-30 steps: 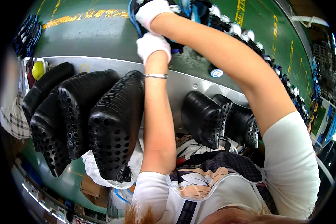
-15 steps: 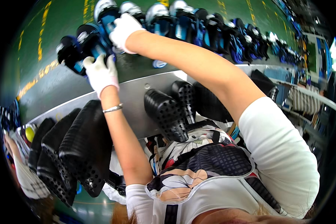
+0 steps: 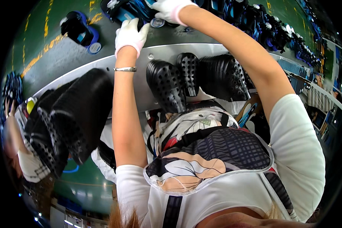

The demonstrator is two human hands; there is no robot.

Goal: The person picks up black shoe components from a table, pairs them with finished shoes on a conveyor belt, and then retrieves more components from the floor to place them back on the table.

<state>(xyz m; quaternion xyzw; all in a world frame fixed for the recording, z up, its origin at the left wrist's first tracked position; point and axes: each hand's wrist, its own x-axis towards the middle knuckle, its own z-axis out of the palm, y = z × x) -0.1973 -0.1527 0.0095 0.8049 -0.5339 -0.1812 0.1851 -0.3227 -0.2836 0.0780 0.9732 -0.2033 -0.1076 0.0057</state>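
Both my hands wear white gloves and reach over the far edge of a grey metal ledge. My left hand [image 3: 131, 35], fingers spread, is against the near side of a black-and-blue shoe-like piece [image 3: 126, 13] with straps. At the upper edge of the picture my right hand [image 3: 172, 9] is bent at the right side of that piece; its fingers are partly cut off and hidden, so its grip is unclear. Another black-and-blue shoe-like piece [image 3: 78, 28] stands alone to the left, with a round pale tag [image 3: 94, 48] at its base.
Nested black perforated plastic shells [image 3: 165, 81] rest on the metal ledge [image 3: 131, 85], with a bigger stack [image 3: 81, 108] on the left. A long row of black-and-blue pieces [image 3: 250, 24] runs off to the right on the green surface [image 3: 36, 41]. At the far left, another person's arm [image 3: 13, 133] shows.
My hands have moved right, and a gap has opened between the leftmost black-and-blue piece and the others. The whole view has shifted, with the black shells now higher in it.
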